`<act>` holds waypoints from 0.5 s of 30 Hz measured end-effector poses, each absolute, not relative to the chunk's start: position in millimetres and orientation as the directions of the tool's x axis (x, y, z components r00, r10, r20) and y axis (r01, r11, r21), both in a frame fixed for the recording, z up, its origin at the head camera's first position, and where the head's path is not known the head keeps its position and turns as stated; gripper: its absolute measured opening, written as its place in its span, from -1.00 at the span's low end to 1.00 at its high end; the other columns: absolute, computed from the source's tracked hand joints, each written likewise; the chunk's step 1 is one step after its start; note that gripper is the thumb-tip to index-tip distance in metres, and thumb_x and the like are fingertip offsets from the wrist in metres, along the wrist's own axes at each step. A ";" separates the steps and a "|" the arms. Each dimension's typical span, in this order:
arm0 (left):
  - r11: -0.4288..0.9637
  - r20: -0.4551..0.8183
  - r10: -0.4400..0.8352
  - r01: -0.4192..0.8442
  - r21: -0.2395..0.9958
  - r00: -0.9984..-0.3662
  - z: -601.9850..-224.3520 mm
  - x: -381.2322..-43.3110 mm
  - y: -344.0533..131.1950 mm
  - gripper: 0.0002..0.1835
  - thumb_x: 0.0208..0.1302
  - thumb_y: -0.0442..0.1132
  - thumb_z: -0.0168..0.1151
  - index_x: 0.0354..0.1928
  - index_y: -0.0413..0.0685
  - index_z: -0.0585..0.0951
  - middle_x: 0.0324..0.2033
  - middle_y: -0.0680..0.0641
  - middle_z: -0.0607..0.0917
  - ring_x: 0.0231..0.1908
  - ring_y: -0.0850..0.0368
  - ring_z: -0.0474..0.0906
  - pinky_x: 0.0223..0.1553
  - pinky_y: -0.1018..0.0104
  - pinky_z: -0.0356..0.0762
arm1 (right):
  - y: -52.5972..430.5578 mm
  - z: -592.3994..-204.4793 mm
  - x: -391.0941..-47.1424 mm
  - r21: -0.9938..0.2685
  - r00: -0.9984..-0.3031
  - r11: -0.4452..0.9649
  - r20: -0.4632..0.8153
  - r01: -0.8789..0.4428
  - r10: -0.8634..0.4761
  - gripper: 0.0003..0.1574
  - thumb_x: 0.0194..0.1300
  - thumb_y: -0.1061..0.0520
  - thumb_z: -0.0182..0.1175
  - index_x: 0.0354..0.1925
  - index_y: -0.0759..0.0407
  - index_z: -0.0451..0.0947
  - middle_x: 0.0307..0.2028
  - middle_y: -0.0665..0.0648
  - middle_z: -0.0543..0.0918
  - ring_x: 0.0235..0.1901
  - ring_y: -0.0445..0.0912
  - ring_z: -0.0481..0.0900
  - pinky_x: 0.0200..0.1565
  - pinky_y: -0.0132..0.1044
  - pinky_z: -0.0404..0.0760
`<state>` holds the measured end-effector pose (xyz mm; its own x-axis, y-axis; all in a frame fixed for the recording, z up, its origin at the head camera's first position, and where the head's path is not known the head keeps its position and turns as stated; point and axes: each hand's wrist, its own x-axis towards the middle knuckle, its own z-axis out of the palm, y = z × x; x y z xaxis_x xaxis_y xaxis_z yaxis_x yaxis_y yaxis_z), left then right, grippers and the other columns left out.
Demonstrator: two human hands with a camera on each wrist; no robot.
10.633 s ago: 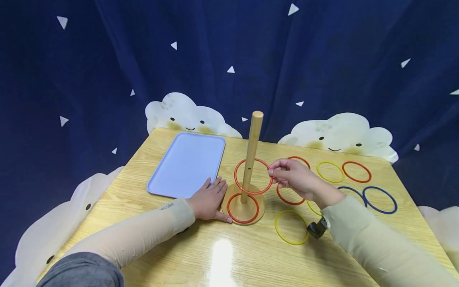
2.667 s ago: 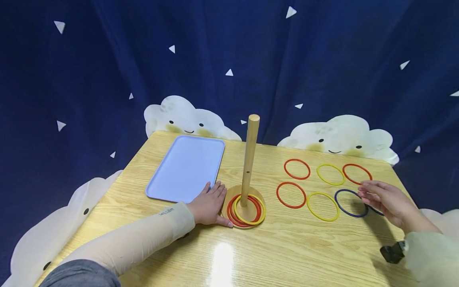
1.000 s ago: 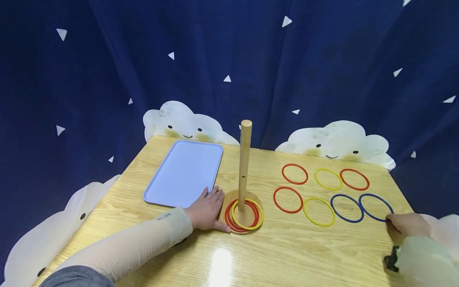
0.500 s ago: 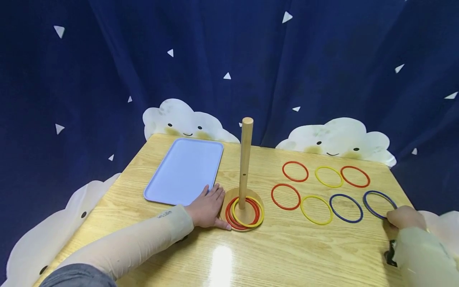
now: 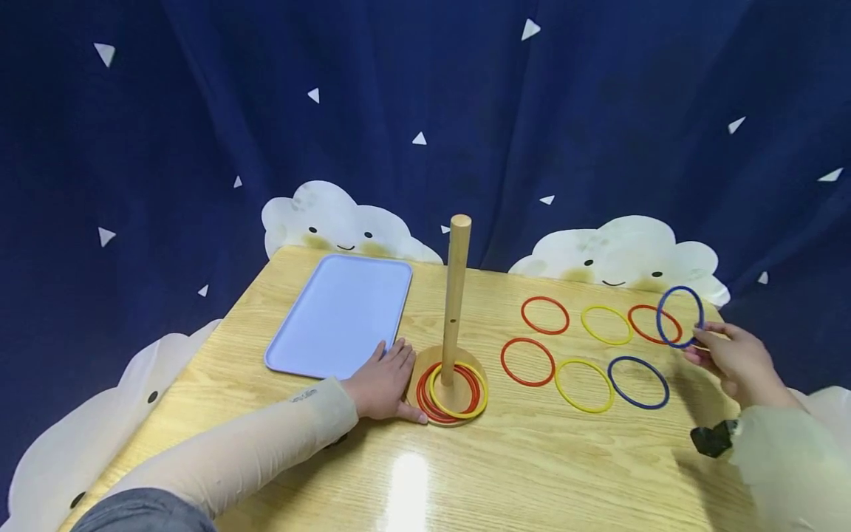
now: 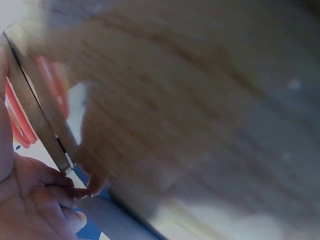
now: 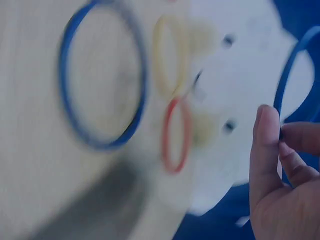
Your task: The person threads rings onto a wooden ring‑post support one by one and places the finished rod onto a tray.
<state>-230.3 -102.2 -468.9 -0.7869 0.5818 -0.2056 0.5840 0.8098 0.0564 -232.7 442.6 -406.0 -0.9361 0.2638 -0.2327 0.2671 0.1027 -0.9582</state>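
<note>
At the right of the head view my right hand (image 5: pixel 741 362) pinches a blue ring (image 5: pixel 658 318) between thumb and fingers, holding it tilted up above the table. The right wrist view shows the same blue ring (image 7: pixel 287 75) at the fingertips. My left hand (image 5: pixel 382 380) lies flat with spread fingers against the round base (image 5: pixel 425 360) of a wooden post (image 5: pixel 455 295). Around the post's foot lie red rings (image 5: pixel 425 410) with a yellow ring (image 5: pixel 486 395) on top. In the left wrist view the left hand (image 6: pixel 35 200) touches the base's edge.
On the table right of the post lie red rings (image 5: pixel 502 362), yellow rings (image 5: pixel 557 384) and a blue ring (image 5: pixel 667 391). A light blue tray (image 5: pixel 346 314) sits left of the post. A dark blue curtain (image 5: pixel 372 111) hangs behind the table.
Ten seconds ago the right hand held a red ring at the post; a yellow ring later lay there on red ones. Since then it has picked up the far-right blue ring. The left hand has stayed.
</note>
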 end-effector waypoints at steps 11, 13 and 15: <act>0.815 -0.202 0.578 0.574 0.080 -0.791 -471.6 -229.6 -103.6 0.24 0.21 0.57 0.15 0.58 -0.33 0.17 0.56 -0.28 0.17 0.59 -0.19 -0.12 0.53 -0.16 -0.19 | 367.2 -354.3 -240.7 -0.983 -0.992 -0.138 -0.118 0.123 -0.042 -0.85 0.56 0.24 0.13 -0.14 0.01 0.60 -0.34 0.07 0.68 -0.38 -0.17 0.75 -0.28 -0.39 0.72; 0.814 -0.203 0.578 0.575 0.079 -0.790 -471.3 -229.7 -103.6 0.24 0.22 0.57 0.14 0.58 -0.33 0.16 0.57 -0.28 0.15 0.59 -0.19 -0.13 0.53 -0.16 -0.19 | 355.1 -342.9 -240.2 -0.980 -0.992 -0.167 -0.098 0.110 -0.081 -0.87 0.55 0.24 0.15 -0.11 0.05 0.61 -0.33 0.08 0.68 -0.36 -0.15 0.75 -0.26 -0.38 0.72; 0.813 -0.202 0.579 0.576 0.079 -0.790 -471.7 -230.0 -103.8 0.24 0.22 0.57 0.14 0.59 -0.33 0.15 0.57 -0.29 0.14 0.59 -0.19 -0.13 0.53 -0.16 -0.20 | 342.8 -331.3 -238.6 -0.977 -0.990 -0.187 -0.078 0.099 -0.119 -0.87 0.56 0.25 0.14 -0.09 0.07 0.61 -0.32 0.09 0.67 -0.35 -0.14 0.75 -0.26 -0.38 0.72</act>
